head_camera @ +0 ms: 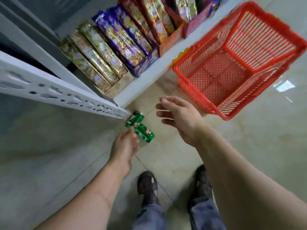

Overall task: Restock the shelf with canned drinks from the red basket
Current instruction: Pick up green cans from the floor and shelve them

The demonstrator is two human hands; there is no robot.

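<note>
Left hand (123, 146) grips green cans (140, 127) (fingertips only).

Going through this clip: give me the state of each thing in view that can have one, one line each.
Red basket: on the floor, no cans visible inside.
Green cans: two, held together beside the shelf corner.
Left hand: grips the green cans.
Right hand: open, holds nothing.
Bottom shelf: stocked with boxed goods.
</note>
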